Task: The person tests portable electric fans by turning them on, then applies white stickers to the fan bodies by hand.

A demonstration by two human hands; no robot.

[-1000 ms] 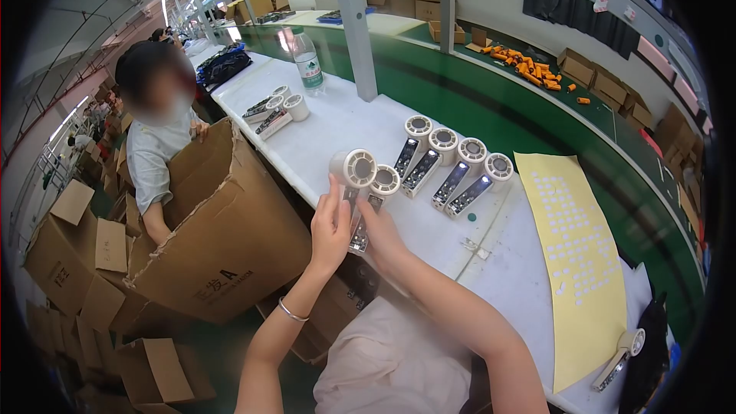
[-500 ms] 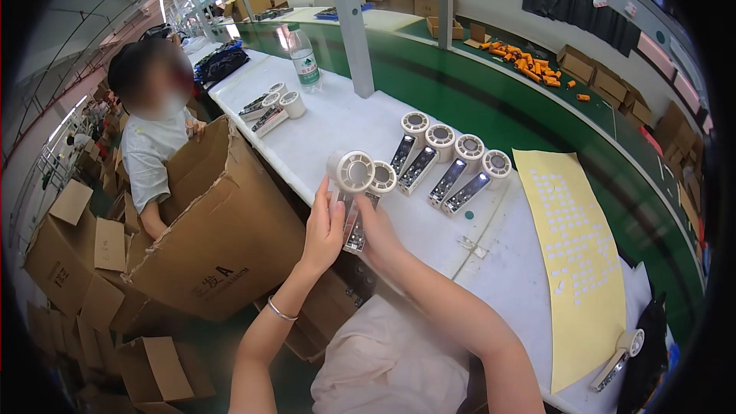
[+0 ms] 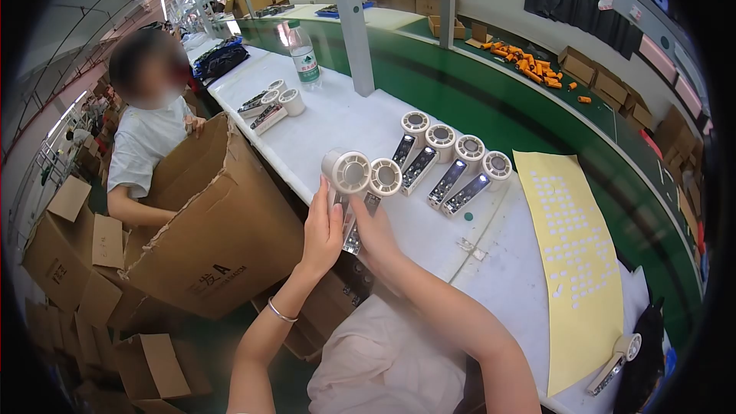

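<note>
In front of my body, my left hand (image 3: 322, 231) is wrapped round a white handheld fan (image 3: 349, 172) with a round slotted head. My right hand (image 3: 373, 234) grips a second, similar fan (image 3: 385, 176) just to the right, its handle uncovered so that a circuit board shows. The two heads are side by side, close to touching; part of both handles is hidden by my fingers. Beyond my right hand, a row of several like fans (image 3: 441, 136) lies on the white tabletop (image 3: 414, 241), boards facing up.
A yellow sheet of small white stickers (image 3: 553, 215) lies at right, a lone fan (image 3: 630, 346) near its lower corner. Farther back are more fans (image 3: 290, 101) and a water bottle (image 3: 304, 61). At left, a co-worker (image 3: 142, 146) reaches into a big carton (image 3: 192, 261).
The two fan heads have drawn slightly apart, the left one shifting a little left. The co-worker has leaned left, with one arm now deeper in the carton.
</note>
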